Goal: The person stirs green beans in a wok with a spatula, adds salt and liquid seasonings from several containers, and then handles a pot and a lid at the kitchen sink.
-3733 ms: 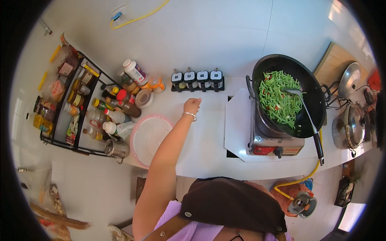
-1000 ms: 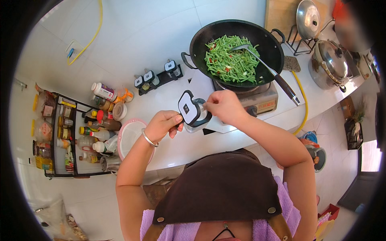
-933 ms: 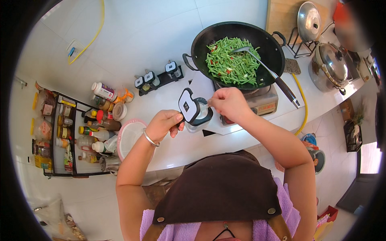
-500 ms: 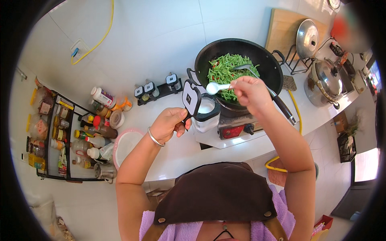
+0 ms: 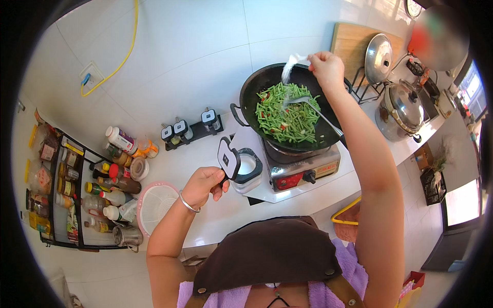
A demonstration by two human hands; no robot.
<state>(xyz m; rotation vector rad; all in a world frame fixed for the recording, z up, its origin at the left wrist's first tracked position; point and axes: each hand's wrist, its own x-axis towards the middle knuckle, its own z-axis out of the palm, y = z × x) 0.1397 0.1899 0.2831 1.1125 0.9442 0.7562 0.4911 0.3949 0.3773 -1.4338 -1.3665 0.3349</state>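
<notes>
One small white spoon (image 5: 297, 58), blurred, extends leftward from the pinching fingers of the right hand (image 5: 328, 70), over a round black wok (image 5: 250, 98) of cut green beans (image 5: 287, 115), the left hand (image 5: 203, 189), farther off, gripping a clear jar (image 5: 247, 184) by its raised black-edged white lid (image 5: 228, 158).

Bright, soft light fills the scene, strongest past the right end of the counter (image 5: 185, 160), where a window (image 5: 471, 87) looks pale and washed out. Small glare spots catch the counter's front edge, the metal lid (image 5: 379, 57) and the pot (image 5: 398, 110). Shadows are faint. The green beans (image 5: 287, 120) look fairly sharp; the white spoon (image 5: 294, 62) is smeared. Beyond the counter's right back corner, a round patch (image 5: 441, 38) is blurred. Edges bow toward the rim, and all 4 corners are black.
</notes>
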